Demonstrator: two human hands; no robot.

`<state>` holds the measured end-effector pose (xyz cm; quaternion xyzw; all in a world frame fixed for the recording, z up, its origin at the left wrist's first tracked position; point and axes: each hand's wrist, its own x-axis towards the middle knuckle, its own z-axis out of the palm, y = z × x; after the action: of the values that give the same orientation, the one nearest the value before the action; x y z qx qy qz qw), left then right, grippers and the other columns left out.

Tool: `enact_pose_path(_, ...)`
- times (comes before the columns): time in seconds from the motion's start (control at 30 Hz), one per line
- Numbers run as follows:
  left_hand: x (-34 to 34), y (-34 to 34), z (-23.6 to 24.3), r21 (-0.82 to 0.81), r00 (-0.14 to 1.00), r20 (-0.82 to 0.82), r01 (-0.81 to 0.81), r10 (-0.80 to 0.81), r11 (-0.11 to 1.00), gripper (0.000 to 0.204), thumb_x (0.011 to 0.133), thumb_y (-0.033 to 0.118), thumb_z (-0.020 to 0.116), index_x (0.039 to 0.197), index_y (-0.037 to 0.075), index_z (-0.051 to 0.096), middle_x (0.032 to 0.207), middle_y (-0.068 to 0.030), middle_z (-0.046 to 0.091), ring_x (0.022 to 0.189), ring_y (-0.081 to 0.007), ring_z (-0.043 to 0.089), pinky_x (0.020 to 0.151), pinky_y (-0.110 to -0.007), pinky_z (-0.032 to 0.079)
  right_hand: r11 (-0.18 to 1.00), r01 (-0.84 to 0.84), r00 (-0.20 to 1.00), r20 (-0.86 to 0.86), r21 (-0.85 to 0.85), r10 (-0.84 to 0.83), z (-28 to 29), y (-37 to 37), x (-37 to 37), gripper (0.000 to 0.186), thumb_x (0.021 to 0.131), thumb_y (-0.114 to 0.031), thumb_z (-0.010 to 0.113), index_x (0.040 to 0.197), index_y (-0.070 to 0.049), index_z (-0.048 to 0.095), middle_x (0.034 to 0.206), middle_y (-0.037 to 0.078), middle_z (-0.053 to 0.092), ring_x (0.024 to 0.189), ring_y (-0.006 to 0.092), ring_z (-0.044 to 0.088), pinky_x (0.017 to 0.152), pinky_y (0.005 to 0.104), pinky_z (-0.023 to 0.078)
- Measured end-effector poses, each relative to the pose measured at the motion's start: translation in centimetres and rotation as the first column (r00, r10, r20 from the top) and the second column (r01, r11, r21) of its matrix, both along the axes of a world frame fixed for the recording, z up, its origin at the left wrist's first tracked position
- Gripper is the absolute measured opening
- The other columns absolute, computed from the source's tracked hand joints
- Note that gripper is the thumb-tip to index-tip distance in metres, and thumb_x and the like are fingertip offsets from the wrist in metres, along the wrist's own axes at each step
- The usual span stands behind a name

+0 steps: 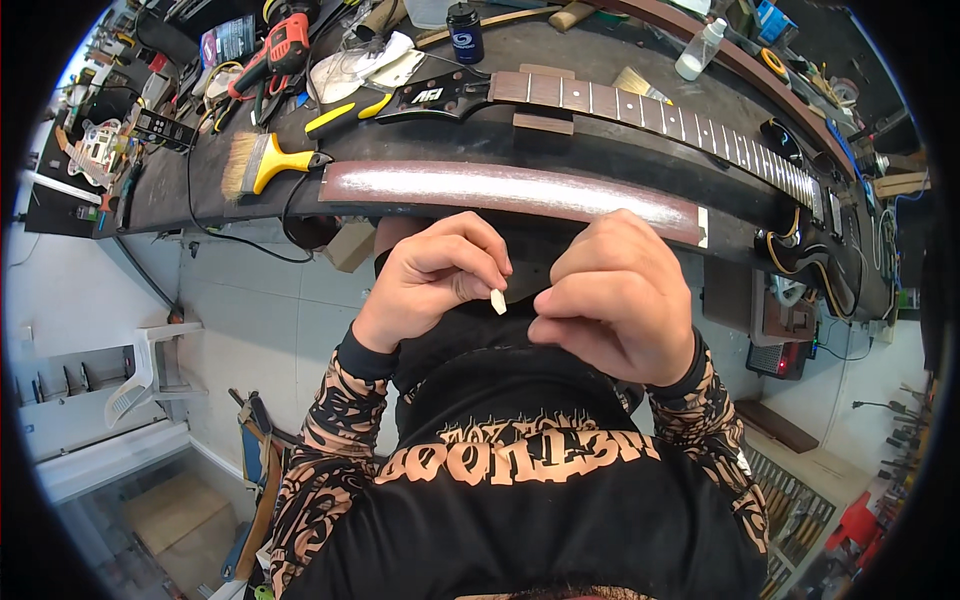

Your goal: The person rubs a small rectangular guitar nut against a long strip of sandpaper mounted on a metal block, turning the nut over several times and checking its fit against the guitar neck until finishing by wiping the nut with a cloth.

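Between the thumb and fingertips of my left hand (440, 268) is a small off-white guitar nut (499, 301), its free end pointing down. My right hand (618, 295) is close beside it, fingers curled in and thumb against them; whatever may be in that pinch is hidden. The two hands are apart, in front of my body and just off the bench's near edge. Beyond them a long reddish-brown sanding strip (450, 186) lies along that edge, streaked with white dust down its middle. Behind the strip lies a black electric guitar (640, 112) without strings, its neck resting on a wooden block (543, 124).
A yellow-handled paintbrush (270, 165) lies left of the strip. Near the headstock are yellow-handled pliers (347, 115). A red power tool (283, 45), a dark blue can (465, 33) and a clear bottle (701, 50) stand farther back. A black cable (240, 245) hangs over the bench edge.
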<state>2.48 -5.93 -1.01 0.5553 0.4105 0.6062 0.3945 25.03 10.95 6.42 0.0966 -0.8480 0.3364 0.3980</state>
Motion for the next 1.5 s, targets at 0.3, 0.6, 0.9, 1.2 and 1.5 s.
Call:
enact_pose_path(0.3,2.3,1.7,3.0,-0.100,0.964,-0.231,-0.159,0.133,0.982,0.013,0.104,-0.003,0.088,0.116,0.003,0.087,0.114,-0.0080,0.077,0.108,-0.0209,0.077,0.093,-0.037,0.063,0.982,0.136,0.976,0.187,-0.131,-0.110,-3.2,0.6,1.4,0.035,0.093,-0.008,0.100,0.121,-0.009,0.079,0.113,0.008,0.079,0.102,0.0321,0.077,0.090,0.0442,0.059)
enact_pose_path(0.6,5.7,12.2,4.0,0.240,0.637,-0.739,-0.057,0.220,0.969,0.015,0.099,0.003,0.088,0.113,0.003,0.082,0.104,-0.0113,0.073,0.097,-0.0350,0.071,0.085,-0.048,0.059,0.820,0.520,0.838,0.327,-0.239,-0.436,-5.7,5.2,6.5,0.020,0.102,-0.002,0.092,0.119,0.000,0.082,0.113,0.013,0.084,0.099,0.0285,0.080,0.091,0.0409,0.064)
enact_pose_path(0.9,5.9,16.7,3.1,0.168,0.474,-0.871,0.045,0.127,0.985,0.016,0.098,0.004,0.087,0.112,0.003,0.080,0.109,-0.0115,0.072,0.103,-0.0355,0.071,0.090,-0.049,0.061,0.817,0.525,0.746,0.333,0.239,-0.577,-5.6,9.5,8.1,0.018,0.098,-0.009,0.088,0.112,-0.007,0.078,0.112,0.006,0.073,0.110,0.0309,0.068,0.094,0.0456,0.051)
enact_pose_path(1.2,7.1,17.5,3.4,0.151,0.439,-0.892,0.058,0.111,0.987,0.022,0.094,0.004,0.089,0.113,0.003,0.078,0.112,-0.0117,0.072,0.104,-0.0355,0.071,0.090,-0.048,0.061,0.831,0.486,0.756,0.347,0.271,-0.555,-5.7,10.8,8.3,0.018,0.096,-0.009,0.089,0.108,-0.008,0.074,0.109,0.006,0.070,0.108,0.0308,0.067,0.093,0.0455,0.050)
enact_pose_path(1.5,7.9,19.1,2.3,0.186,0.450,-0.885,0.110,0.118,0.976,0.025,0.093,0.004,0.089,0.114,0.003,0.075,0.114,-0.0119,0.070,0.106,-0.0361,0.071,0.093,-0.049,0.062,0.806,0.484,0.718,0.372,0.340,-0.588,-4.9,11.7,9.3,0.021,0.095,-0.009,0.089,0.107,-0.007,0.071,0.108,0.006,0.069,0.108,0.0311,0.067,0.093,0.0457,0.052)
